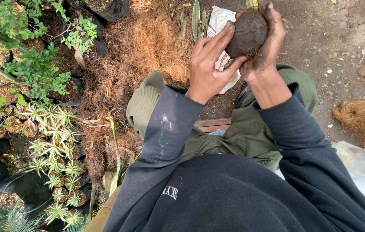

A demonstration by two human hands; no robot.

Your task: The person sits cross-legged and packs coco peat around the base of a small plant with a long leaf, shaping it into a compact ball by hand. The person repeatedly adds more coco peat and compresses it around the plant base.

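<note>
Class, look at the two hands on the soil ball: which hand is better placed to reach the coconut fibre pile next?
Probably the left hand: only its fingers rest on the soil ball, nearest the fibre pile. The right hand cups the ball.

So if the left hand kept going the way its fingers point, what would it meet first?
The left hand already has its fingertips against the soil ball cupped by the right hand, so it would press straight into that ball.
</note>
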